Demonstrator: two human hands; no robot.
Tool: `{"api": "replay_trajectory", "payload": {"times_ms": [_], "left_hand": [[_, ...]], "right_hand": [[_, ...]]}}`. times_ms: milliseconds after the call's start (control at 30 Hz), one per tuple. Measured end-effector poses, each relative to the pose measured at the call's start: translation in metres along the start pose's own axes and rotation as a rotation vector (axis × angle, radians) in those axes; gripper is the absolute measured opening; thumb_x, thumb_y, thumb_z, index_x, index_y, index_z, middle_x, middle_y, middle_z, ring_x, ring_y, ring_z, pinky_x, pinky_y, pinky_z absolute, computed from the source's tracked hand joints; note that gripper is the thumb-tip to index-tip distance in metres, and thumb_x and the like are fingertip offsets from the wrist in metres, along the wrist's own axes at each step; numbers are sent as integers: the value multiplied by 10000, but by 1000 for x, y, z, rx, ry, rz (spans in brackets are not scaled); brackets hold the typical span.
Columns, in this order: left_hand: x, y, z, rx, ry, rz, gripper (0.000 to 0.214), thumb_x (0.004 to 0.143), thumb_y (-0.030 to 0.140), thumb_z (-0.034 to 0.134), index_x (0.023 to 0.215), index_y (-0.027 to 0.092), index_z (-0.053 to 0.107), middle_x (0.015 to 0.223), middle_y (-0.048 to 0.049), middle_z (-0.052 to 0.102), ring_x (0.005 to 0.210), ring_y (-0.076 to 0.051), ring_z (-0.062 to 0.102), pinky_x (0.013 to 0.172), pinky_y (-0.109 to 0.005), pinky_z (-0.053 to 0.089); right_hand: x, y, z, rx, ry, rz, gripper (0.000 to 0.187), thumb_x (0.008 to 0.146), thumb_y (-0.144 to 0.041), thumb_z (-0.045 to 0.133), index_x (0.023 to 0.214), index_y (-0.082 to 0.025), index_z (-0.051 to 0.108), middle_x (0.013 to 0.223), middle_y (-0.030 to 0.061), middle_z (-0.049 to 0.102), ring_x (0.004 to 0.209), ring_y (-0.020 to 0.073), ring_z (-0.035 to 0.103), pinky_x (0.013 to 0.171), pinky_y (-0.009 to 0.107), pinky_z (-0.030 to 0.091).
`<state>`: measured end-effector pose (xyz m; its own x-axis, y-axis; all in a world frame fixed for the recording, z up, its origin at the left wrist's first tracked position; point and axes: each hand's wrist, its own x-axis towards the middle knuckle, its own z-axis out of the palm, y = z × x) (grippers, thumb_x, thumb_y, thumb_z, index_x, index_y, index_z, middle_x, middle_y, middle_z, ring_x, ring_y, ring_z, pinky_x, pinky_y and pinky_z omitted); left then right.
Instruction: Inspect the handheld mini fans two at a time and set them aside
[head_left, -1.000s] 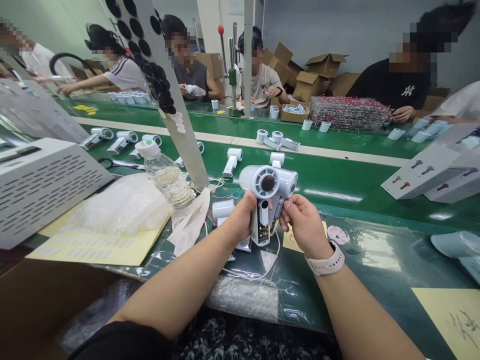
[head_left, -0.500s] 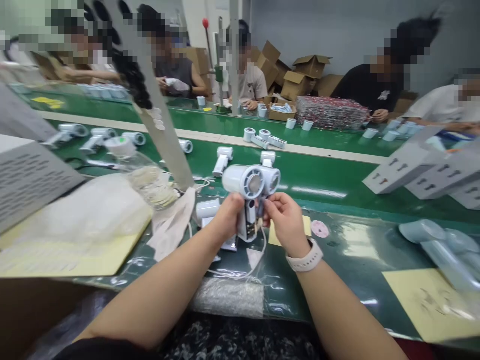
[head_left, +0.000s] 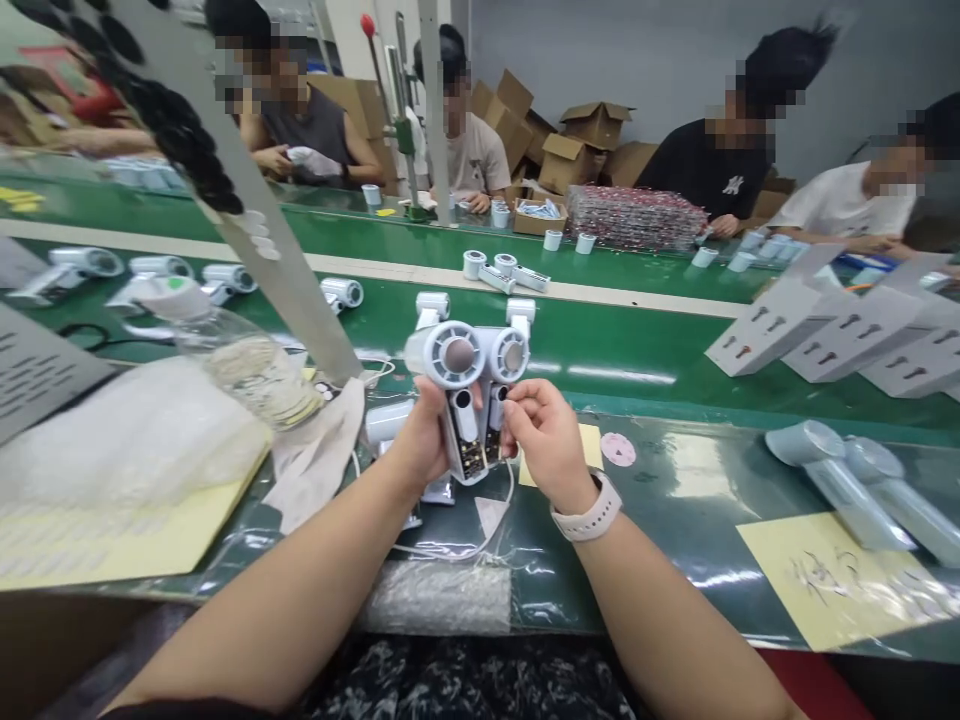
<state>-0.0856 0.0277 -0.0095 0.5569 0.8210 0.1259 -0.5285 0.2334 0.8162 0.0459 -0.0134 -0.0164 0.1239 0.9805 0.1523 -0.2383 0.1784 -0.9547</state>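
My left hand (head_left: 425, 435) is closed around the handle of a white handheld fan (head_left: 459, 357), held upright above the bench. Its handle lies uncovered, baring a white battery cell (head_left: 466, 416) and a circuit board (head_left: 472, 458). Beside it stands a second handheld fan (head_left: 511, 354), its handle also uncovered. The fingers of my right hand (head_left: 546, 432) are pinched at the right edge of that second handle; the fingertips are partly hidden. Behind my left wrist lies another white fan (head_left: 384, 420), mostly covered by the hand.
A grey slanted post (head_left: 300, 280) rises at left, near a plastic jar (head_left: 225, 340) and white bag (head_left: 142, 420). More fans (head_left: 154, 275) line the green belt (head_left: 600, 340). White boxes (head_left: 772, 320) and wrapped fans (head_left: 840, 480) are at right. Several co-workers (head_left: 705, 150) sit opposite.
The camera view has shifted right, so the scene slides left. Both fans now face me more squarely and overlap less, showing more of the second handle's inside.
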Motion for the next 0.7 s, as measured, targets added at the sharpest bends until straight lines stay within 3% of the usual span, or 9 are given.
{"api": "replay_trajectory", "payload": {"times_ms": [200, 433, 700], "left_hand": [[-3, -7, -2, 17, -14, 14, 717, 527, 882, 688, 688, 190, 592, 638, -55, 632, 800, -318, 701, 662, -410, 575], [-5, -11, -3, 139, -45, 99, 717, 572, 857, 693, 699, 160, 579, 682, -69, 644, 733, -268, 692, 649, -383, 574], [-5, -12, -4, 94, -73, 85, 724, 568, 857, 694, 723, 155, 611, 675, -72, 666, 732, -284, 714, 646, -377, 579]], "right_hand": [[-5, -2, 1, -81, 55, 7, 268, 771, -376, 744, 870, -226, 544, 498, -85, 590, 392, 107, 569, 399, 211, 464], [-6, 0, 2, -93, 99, 1, 338, 796, -493, 738, 754, -217, 547, 516, -61, 593, 418, 96, 549, 402, 210, 455], [-6, -3, 0, -58, 16, -11, 391, 818, -547, 718, 750, -224, 508, 479, -103, 512, 382, 73, 492, 384, 192, 406]]}}
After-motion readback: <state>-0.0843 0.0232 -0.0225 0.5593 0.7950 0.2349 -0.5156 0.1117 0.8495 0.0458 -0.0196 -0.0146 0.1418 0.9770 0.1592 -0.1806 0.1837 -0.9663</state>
